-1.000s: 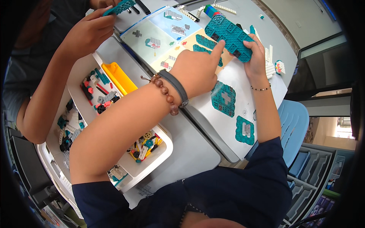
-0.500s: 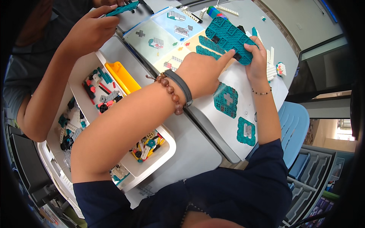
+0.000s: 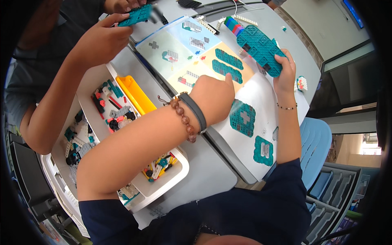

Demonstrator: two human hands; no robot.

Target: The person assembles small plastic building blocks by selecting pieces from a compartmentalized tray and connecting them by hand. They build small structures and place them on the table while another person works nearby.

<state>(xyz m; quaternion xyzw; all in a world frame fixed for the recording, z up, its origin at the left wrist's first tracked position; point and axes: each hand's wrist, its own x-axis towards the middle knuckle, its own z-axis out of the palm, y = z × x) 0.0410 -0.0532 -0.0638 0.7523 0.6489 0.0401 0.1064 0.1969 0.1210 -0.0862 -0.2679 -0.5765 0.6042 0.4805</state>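
While the left hand (image 3: 214, 96) rests on the open booklet (image 3: 196, 53), its index finger stretched out and pointing at a picture of teal plates, the other fingers are curled under and hold nothing. A bead bracelet (image 3: 183, 122) and a dark band (image 3: 196, 112) sit on that wrist. Over on the right, the right hand (image 3: 283, 75) grips a teal plate (image 3: 257, 45) by its near end, fingers wrapped closed around the edge, lifting it tilted above the far side of the booklet. A thin bracelet (image 3: 286, 107) circles that wrist.

Two more teal pieces (image 3: 243, 118) lie on the white sheet near the table edge, one just beside the left hand and one (image 3: 263, 150) closer to the person. A small white piece (image 3: 302, 83) sits just past the right hand, and a striped stack of bricks (image 3: 233, 24) lies at the far end near the plate.

Left of the booklet stands a white tray (image 3: 179, 171) full of mixed small parts, with a yellow bin (image 3: 134, 94) in it. Across the tray, another person's hand (image 3: 102, 38) holds a small teal part (image 3: 136, 15).
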